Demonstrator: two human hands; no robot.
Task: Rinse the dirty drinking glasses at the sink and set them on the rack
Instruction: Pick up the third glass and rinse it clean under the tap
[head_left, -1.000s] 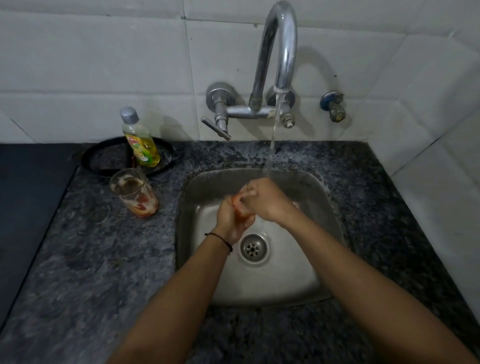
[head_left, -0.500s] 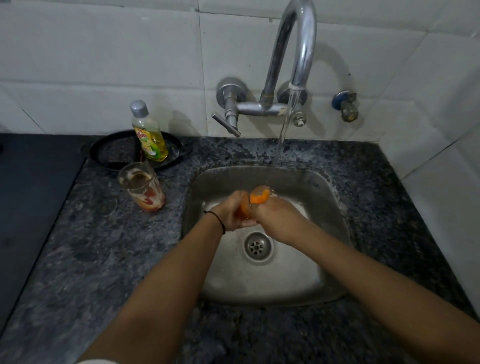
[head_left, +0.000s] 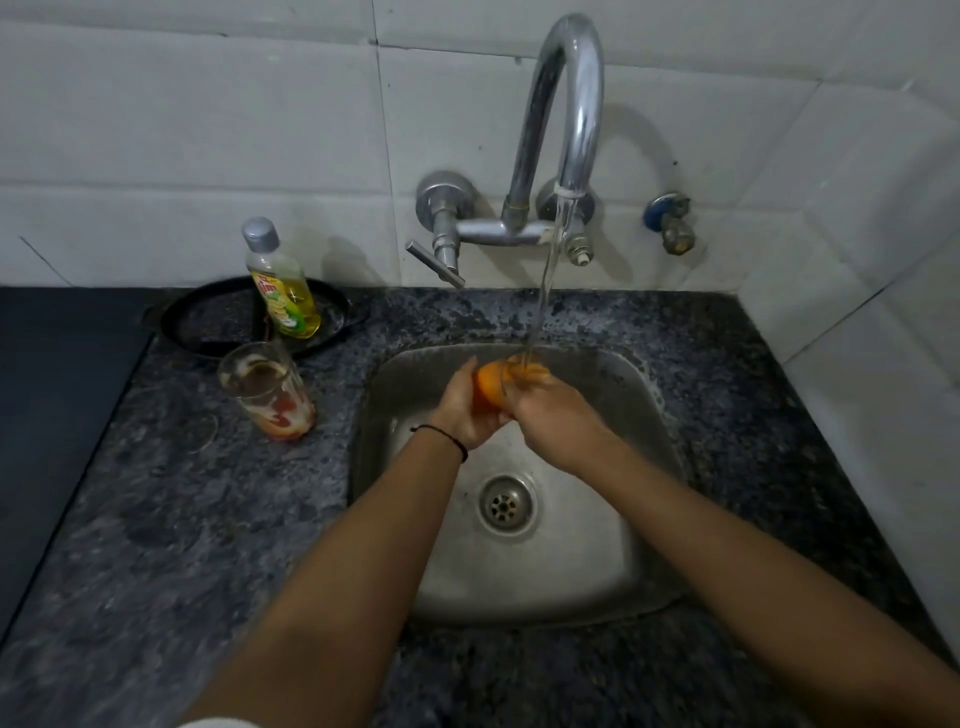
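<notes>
Both hands hold a drinking glass with an orange print over the steel sink. My left hand cups it from the left. My right hand grips its right side, and the fingers cover much of the glass. Water from the curved tap falls onto the glass's top. A second glass, smeared inside and printed with red and orange shapes, stands upright on the granite counter left of the sink. No rack is in view.
A yellow dish-soap bottle stands on a black pan at the back left, just behind the counter glass. A dark flat surface borders the counter on the left. White tiled walls close the back and right.
The glass has turned in my hands and its orange side now shows under the stream. The camera has moved closer and tilted up slightly.
</notes>
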